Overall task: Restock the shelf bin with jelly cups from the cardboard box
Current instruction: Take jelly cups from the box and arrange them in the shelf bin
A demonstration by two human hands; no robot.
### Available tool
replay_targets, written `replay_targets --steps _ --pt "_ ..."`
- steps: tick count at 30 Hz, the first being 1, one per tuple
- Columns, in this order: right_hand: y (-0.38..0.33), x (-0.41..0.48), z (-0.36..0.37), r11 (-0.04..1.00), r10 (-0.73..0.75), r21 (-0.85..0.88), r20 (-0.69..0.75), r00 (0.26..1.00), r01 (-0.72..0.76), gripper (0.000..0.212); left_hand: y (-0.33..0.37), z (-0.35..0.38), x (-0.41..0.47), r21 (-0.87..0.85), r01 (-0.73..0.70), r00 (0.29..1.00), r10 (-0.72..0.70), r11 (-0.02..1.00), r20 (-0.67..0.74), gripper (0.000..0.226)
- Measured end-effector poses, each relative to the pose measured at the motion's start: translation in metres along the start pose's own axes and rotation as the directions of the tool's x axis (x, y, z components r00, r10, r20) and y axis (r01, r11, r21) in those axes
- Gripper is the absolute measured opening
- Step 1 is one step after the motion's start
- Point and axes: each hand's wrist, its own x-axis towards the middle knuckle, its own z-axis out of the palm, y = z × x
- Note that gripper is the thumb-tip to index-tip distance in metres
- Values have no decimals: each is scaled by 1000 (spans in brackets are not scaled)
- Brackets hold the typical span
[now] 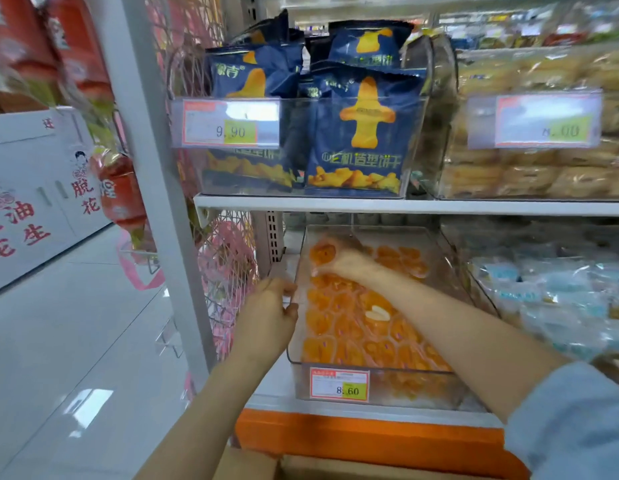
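Jelly cups (349,327): orange, packed in rows with round faces up, filling a clear shelf bin (398,389) on the lower shelf.

Shelf bin: long axis runs front to back into the shelf, short front wall toward the aisle. On that wall is a red-bordered price tag (339,384) reading 8.60 on yellow-green. One cup near the middle shows pale pieces.

Left hand (266,317): fingers and thumb curled on the bin's left wall, gripping its rim.

Right hand (342,263): over the rear cups, motion-blurred, an orange cup at its fingertips; whether it grips cannot be told.

Cardboard box (301,467): brown, at the bottom edge, below the orange shelf base (370,434).

Upper shelf: navy biscuit packets (356,133) upright in a clear bin, printed with a yellow aeroplane-shaped figure; upper price tag (232,123) reads 9.90. The neighbouring bin holds golden pastries (529,174); its tag is partly legible, ending .00.

Far left: white carton (31,188) with red Chinese characters, including 油 and 花生.
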Motion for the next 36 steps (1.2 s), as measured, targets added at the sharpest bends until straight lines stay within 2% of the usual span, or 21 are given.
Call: replay_targets --steps 4,12,14,16,18,20,23,26,28,30,32,34,36 --pt "1 1 4 998 -6 -58 20 1000 7 52 1 -1 0 -25 0 1000 0 1000 1 27" --pt "-1 1 2 956 -39 -284 117 992 71 57 3 -3 -2 -11 7 999 -6 1000 40 27" --pt "-3 -2 -17 971 -20 -235 113 993 46 59 6 -7 -1 8 4 999 -5 1000 43 27" --pt "-1 -9 -43 990 -7 -138 86 996 19 52 14 -11 0 58 -26 1000 26 998 11 28" --pt "6 -24 -68 993 19 -114 99 995 -8 45 25 -13 1 83 -83 996 85 993 -31 28" --pt "13 -49 -84 976 91 -210 136 986 -61 42 38 -9 0 56 -135 990 137 989 -29 26" --pt "27 -87 -83 911 157 -405 152 976 -84 51 54 12 -6 -68 -140 989 144 988 46 21" --pt "44 -109 -60 880 116 -471 97 988 -57 56 60 41 -12 -138 -69 979 94 988 181 22" --pt "52 -117 -47 905 30 -426 55 998 -4 52 61 58 -10 -129 22 967 12 991 256 30" --pt "55 -126 -42 940 -40 -339 22 999 45 42 60 69 -4 -88 129 942 -94 988 322 49" --pt "55 -135 -41 956 -102 -273 36 994 108 48 59 76 2 -55 194 919 -162 979 360 68" --pt "57 -144 -40 965 -162 -199 53 985 169 49 60 78 5 -56 201 910 -165 978 380 73" --pt "59 -148 -38 965 -223 -128 51 974 228 44 63 79 5 -67 175 905 -134 982 403 69"
